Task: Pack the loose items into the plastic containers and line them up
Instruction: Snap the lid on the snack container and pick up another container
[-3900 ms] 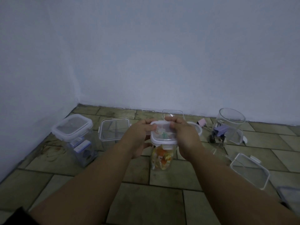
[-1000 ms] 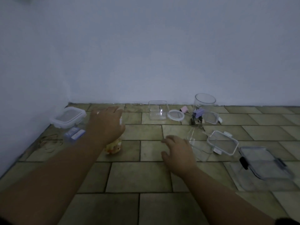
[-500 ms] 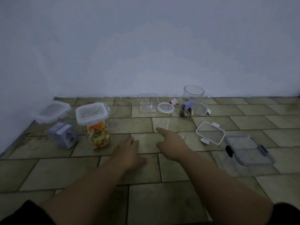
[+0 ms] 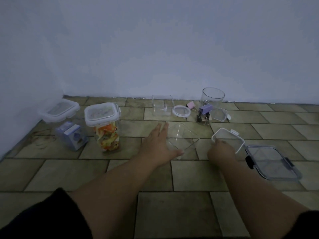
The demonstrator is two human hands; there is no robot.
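Two closed containers stand at the left: one with a blue box inside [image 4: 69, 128] and a tall one with orange and yellow packets [image 4: 105, 128]. My left hand [image 4: 158, 144] lies with straight fingers against the left side of an empty clear container [image 4: 183, 138] on the floor, thumb at its near corner. My right hand [image 4: 221, 150] grips the near edge of a white-rimmed square lid [image 4: 229, 137]. Binder clips [image 4: 204, 111] lie in and beside a round clear container [image 4: 213, 99] by the wall.
A small empty square container [image 4: 162, 105] and a round lid [image 4: 181, 111] sit near the wall. A grey-rimmed lid with black clasps [image 4: 274, 163] lies at the right, another small lid [image 4: 221, 114] beside the round container. Rubber bands [image 4: 41, 140] lie at the far left.
The left hand has moved forward to the empty clear container. The right hand has shifted right and taken hold of the white-rimmed lid. The view has swung slightly.
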